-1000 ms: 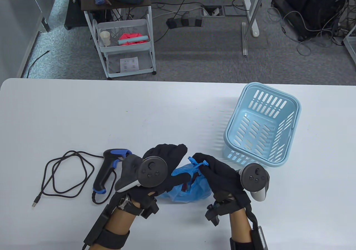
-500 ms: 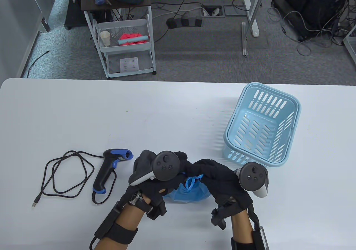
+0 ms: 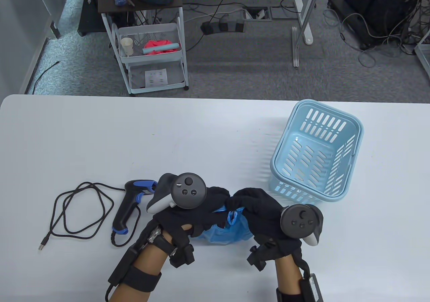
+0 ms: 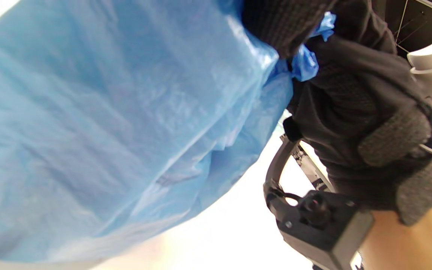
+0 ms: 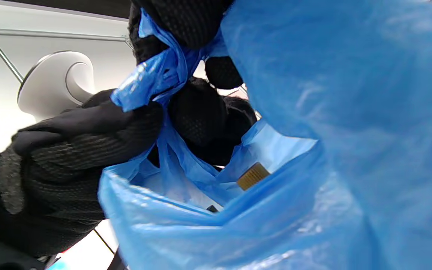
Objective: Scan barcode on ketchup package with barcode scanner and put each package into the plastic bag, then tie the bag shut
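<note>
Bright even overhead light; wrist views blurred, close and overexposed.

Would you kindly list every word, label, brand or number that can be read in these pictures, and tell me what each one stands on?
No text can be read in any view.
Sheet on the cart's lower shelf: printed marks, too small to read.
Trackers on the left hand and right hand: only button symbols, no letters.
Plastic bag, barcode scanner, basket: no print visible.
Small tan ridged piece inside the bag: no legible marking.
</note>
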